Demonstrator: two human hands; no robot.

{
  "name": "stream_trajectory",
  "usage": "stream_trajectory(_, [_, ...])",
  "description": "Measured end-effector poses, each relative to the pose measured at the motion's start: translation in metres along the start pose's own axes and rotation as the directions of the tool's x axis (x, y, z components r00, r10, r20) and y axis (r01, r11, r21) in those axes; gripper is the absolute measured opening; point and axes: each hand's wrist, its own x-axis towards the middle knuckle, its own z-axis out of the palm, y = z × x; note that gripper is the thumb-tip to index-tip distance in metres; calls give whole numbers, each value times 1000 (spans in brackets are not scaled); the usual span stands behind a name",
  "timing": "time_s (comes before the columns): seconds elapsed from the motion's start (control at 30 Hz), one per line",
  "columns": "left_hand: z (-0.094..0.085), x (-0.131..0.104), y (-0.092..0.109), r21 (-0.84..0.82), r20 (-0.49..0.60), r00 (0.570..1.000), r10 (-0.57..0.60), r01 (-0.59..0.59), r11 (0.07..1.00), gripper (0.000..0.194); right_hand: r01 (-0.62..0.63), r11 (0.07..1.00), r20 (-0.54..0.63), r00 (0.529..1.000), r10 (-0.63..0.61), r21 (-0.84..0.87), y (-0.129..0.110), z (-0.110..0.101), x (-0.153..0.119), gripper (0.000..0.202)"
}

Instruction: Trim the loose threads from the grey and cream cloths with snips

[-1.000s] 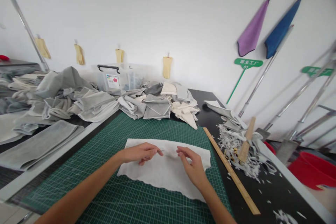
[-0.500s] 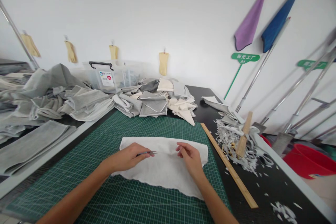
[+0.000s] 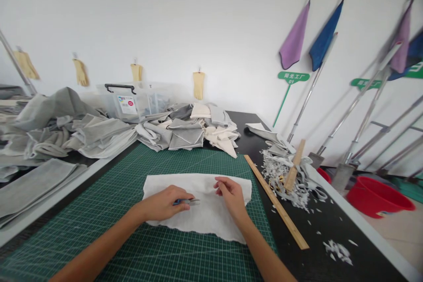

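Note:
A white cloth point(image 3: 201, 222) lies spread on the green cutting mat point(image 3: 158, 255), with a wavy near edge. My left hand point(image 3: 168, 202) rests over its left part, closed around small thread snips point(image 3: 194, 202) with a blue handle. The snips' metal blades point right, across the cloth, and look slightly apart. On the right part of the cloth is my right hand point(image 3: 230, 194), its fingers curled and brought together close to the fabric. Whatever is between those fingertips is hidden or too small to make out.
A wooden ruler point(image 3: 277, 202) lies along the mat's right edge. Beyond it are grey scraps point(image 3: 300, 194) with a wooden piece point(image 3: 295, 165) on top. Folded cloths point(image 3: 187, 132) are heaped at the back, before a clear plastic box point(image 3: 142, 101). More grey cloths point(image 3: 36, 185) lie left.
The whole view has shifted, so things sit farther left. My left hand has turned, showing more of the snips, whose blades look wider apart. My right hand stays at the cloth.

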Motion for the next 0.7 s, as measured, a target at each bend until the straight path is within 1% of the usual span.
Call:
stream_trajectory(0.13, [-4, 6, 12, 58, -1, 998, 62, -62, 996, 33, 33, 999, 9, 999, -33, 16, -6, 2, -4, 22])
stream_trajectory(0.23, [-3, 13, 25, 113, -11, 995, 99, -97, 989, 33, 49, 998, -3, 999, -49, 37, -11, 2, -4, 21])
stream_trajectory(0.37, [2, 21, 38, 148, 2, 989, 148, -147, 978, 32, 73, 994, -67, 995, -68, 81, -22, -6, 1, 20])
stream_trajectory(0.43, [2, 27, 43, 151, -1, 985, 175, -173, 973, 31, 76, 986, -119, 991, -58, 150, -32, -14, 1, 19])
stream_trajectory(0.5, [2, 34, 48, 107, -61, 980, 189, -182, 977, 31, 43, 960, -162, 987, 2, 277, -44, -21, -3, 20])
stream_trajectory(0.57, [4, 43, 51, 15, -187, 968, 170, -170, 985, 33, -38, 913, -145, 984, 106, 407, -56, -26, -11, 23])
stream_trajectory(0.63, [8, 50, 55, -98, -308, 944, 114, -151, 984, 33, -165, 870, -38, 978, 206, 464, -62, -26, -24, 30])
stream_trajectory(0.7, [17, 54, 58, -212, -354, 933, 64, -147, 966, 32, -278, 838, 87, 959, 269, 470, -62, -18, -37, 38])
